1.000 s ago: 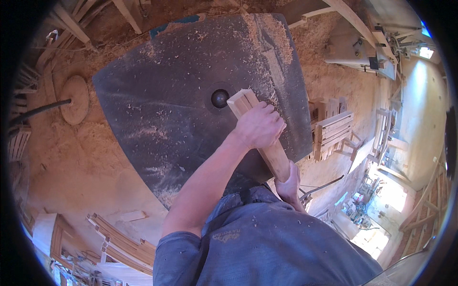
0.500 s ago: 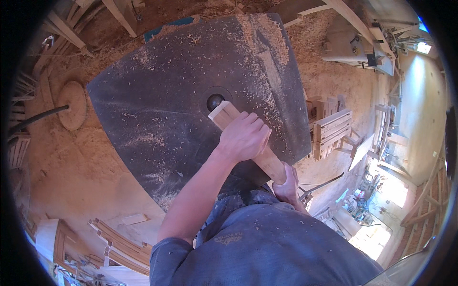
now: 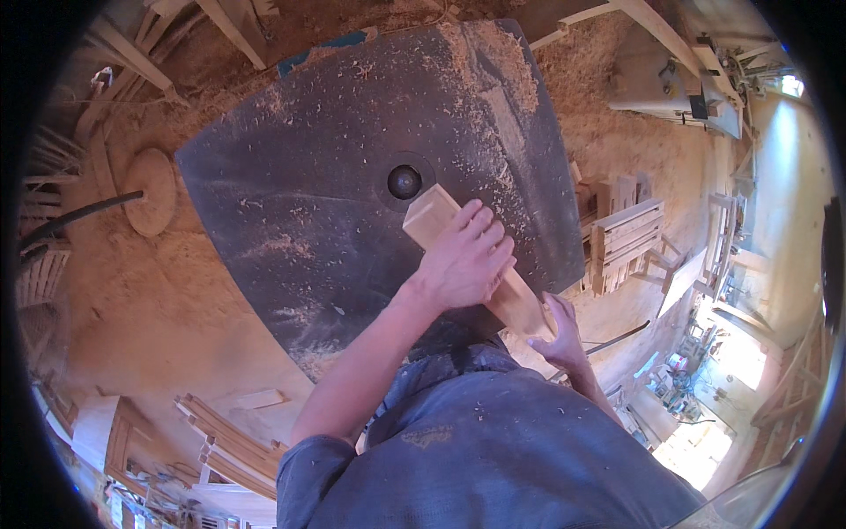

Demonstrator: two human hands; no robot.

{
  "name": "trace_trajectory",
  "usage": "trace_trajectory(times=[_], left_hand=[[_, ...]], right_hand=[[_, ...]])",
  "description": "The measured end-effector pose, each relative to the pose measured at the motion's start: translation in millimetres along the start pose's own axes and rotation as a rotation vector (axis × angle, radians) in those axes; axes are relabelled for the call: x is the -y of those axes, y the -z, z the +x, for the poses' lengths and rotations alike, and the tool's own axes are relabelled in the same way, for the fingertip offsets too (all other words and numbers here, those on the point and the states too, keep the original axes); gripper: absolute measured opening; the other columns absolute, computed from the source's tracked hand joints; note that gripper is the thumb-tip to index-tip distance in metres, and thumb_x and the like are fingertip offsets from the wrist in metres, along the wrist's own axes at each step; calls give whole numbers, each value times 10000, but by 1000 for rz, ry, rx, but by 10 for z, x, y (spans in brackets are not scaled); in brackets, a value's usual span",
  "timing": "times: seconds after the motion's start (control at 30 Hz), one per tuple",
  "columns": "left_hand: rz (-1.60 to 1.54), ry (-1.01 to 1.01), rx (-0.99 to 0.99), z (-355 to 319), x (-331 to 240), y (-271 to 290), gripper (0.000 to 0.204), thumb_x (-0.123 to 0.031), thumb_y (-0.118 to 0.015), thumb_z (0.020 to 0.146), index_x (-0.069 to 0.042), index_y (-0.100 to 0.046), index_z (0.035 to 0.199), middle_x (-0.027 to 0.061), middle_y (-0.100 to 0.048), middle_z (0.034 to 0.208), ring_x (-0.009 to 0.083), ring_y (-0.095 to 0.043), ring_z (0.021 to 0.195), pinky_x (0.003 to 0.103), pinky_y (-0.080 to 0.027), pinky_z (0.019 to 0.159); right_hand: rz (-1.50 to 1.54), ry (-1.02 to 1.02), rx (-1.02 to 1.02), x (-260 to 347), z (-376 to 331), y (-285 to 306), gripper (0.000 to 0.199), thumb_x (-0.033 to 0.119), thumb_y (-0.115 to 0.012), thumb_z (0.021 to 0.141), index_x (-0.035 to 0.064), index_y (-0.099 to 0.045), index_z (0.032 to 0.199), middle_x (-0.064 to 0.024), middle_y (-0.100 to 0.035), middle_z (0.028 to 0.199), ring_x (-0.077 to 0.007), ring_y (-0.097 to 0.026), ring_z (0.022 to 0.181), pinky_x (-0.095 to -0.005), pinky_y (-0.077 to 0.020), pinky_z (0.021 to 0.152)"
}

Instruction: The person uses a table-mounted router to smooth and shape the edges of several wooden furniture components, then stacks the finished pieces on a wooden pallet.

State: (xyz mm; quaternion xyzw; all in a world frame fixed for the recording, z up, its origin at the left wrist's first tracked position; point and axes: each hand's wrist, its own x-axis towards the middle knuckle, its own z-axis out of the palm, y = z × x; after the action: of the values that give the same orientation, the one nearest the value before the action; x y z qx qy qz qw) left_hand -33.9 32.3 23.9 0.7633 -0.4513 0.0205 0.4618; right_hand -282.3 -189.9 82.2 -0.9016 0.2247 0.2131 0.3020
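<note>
My left hand (image 3: 467, 260) is closed over the top of a pale squared wooden block (image 3: 430, 217). My right hand (image 3: 568, 339) cups the block's near end, with the thumb and fingers on either side of it. The block slants from lower right to upper left over a dark machine table (image 3: 326, 194) strewn with shavings. A round dark spindle (image 3: 404, 182) stands in a ring-shaped opening in that table. The block's far end is beside the spindle, with a small gap visible between them. My left palm hides the block's middle.
Sawdust covers the floor (image 3: 141, 309) around the machine. Stacked slatted wooden frames (image 3: 627, 242) stand at the right, and curved wooden pieces (image 3: 225, 445) lie at the lower left. A dark hose (image 3: 84, 216) runs to a round sawdust-covered disc (image 3: 150, 192) at the left.
The block and both hands have moved a little right and nearer to me, uncovering the spindle. My right hand's fingers have loosened and spread somewhat at the block's end.
</note>
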Motion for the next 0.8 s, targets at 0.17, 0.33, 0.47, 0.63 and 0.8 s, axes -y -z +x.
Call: trace_trajectory(times=[0.17, 0.33, 0.47, 0.63, 0.8], left_hand=[[30, 19, 133, 159, 197, -193, 215, -295, -684, 982, -91, -684, 914, 70, -634, 806, 286, -622, 887, 442, -474, 1015], [7, -17, 62, 276, 282, -224, 244, -260, -720, 942, -97, -644, 777, 66, -619, 774, 272, -621, 849, 404, -497, 902], [-16, -26, -7, 309, 348, -189, 243, -234, -745, 907, -99, -628, 743, 59, -613, 762, 261, -619, 830, 389, -506, 846], [-40, 14, -17, 238, 343, -158, 240, -210, -753, 892, -97, -616, 730, 56, -603, 750, 264, -610, 810, 389, -499, 817], [-33, 47, -13, 121, 284, -25, 232, -182, -762, 876, -95, -610, 724, 57, -586, 732, 260, -602, 787, 387, -493, 798]], right_hand=[[-126, 24, -270, 111, 28, -372, 874, 19, -807, 713, -3, -453, 1511, -265, -549, 1395, -461, -525, 1285, -536, -438, 1108], [-100, -27, -385, 162, 136, -530, 790, -57, -768, 684, -11, -517, 1431, -244, -594, 1312, -455, -550, 1253, -523, -447, 1093], [-71, -44, -405, 322, 184, -544, 755, -73, -746, 676, -15, -545, 1402, -244, -618, 1291, -453, -554, 1248, -525, -450, 1086], [-128, 22, -384, 313, 139, -572, 735, -3, -776, 688, -27, -549, 1387, -243, -623, 1255, -452, -592, 1189, -503, -485, 1040], [-107, 77, -352, 312, 129, -554, 737, 5, -778, 675, -30, -557, 1377, -243, -643, 1253, -456, -614, 1161, -514, -513, 1005]])
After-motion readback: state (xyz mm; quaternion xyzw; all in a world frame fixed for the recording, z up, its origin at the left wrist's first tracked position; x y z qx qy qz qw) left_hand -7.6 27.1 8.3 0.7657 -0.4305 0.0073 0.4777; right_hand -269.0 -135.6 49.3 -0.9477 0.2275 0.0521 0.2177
